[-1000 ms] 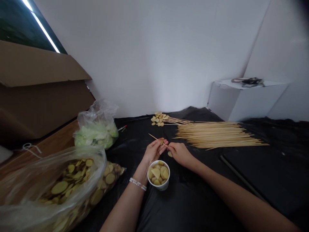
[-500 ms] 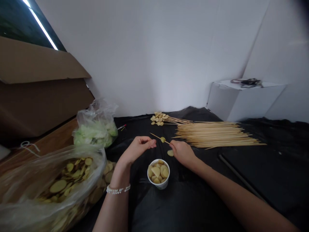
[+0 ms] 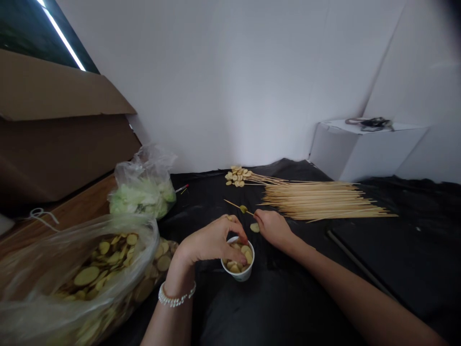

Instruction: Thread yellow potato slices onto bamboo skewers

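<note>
In my right hand is a wooden skewer, its point toward the upper left. One greenish-yellow slice is threaded on it. My left hand reaches over a white paper cup full of pale yellow slices. Its thumb and fingers are apart, with the tips down among the slices; whether they touch one is hard to tell. A loose slice lies on the black cover beside my right hand.
Bare skewers lie in a wide row behind my right hand, near skewers tipped with slices. At left are an open plastic bag of slices, a bag of green pieces and a cardboard box. A white box stands back right.
My left hand has moved down from beside the skewer tip to the cup, and its fingers have gone in over the slices. My right hand and the skewer have hardly moved.
</note>
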`<state>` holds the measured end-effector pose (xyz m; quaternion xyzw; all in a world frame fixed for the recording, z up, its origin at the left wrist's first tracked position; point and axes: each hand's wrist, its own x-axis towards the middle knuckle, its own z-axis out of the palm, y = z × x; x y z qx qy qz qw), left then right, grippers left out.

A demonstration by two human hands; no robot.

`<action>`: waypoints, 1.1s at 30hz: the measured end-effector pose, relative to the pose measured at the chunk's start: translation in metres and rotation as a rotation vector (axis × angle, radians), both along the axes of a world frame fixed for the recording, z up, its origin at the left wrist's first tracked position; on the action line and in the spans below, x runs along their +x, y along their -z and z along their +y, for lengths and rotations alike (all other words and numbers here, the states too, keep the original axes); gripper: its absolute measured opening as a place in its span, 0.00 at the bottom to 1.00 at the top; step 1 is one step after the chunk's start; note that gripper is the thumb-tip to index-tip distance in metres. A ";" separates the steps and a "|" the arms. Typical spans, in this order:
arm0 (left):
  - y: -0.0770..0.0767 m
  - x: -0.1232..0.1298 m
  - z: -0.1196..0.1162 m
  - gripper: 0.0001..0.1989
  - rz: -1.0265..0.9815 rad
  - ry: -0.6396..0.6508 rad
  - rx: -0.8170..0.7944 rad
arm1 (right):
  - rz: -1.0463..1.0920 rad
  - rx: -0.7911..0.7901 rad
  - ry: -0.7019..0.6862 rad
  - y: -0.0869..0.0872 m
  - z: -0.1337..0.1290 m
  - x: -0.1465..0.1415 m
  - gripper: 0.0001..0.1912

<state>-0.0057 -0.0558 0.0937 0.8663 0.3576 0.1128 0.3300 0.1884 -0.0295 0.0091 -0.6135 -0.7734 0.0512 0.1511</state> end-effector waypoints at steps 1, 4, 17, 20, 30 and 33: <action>-0.001 0.001 0.000 0.15 -0.008 0.030 -0.011 | 0.001 0.000 0.001 0.000 0.000 0.000 0.14; -0.005 0.002 -0.001 0.13 -0.029 0.106 -0.051 | 0.005 -0.003 0.001 0.001 0.001 0.001 0.14; -0.005 0.000 -0.002 0.09 -0.203 0.112 -0.385 | 0.003 -0.029 0.007 0.000 0.001 0.001 0.14; -0.004 0.000 -0.002 0.11 -0.186 0.115 -0.364 | 0.008 -0.022 0.003 0.000 0.001 0.002 0.14; -0.009 0.007 -0.002 0.14 -0.073 0.232 -0.107 | 0.005 0.007 -0.008 0.003 0.002 0.003 0.15; -0.006 0.010 -0.001 0.11 -0.101 0.210 -0.114 | 0.009 0.019 -0.013 0.003 0.001 0.003 0.14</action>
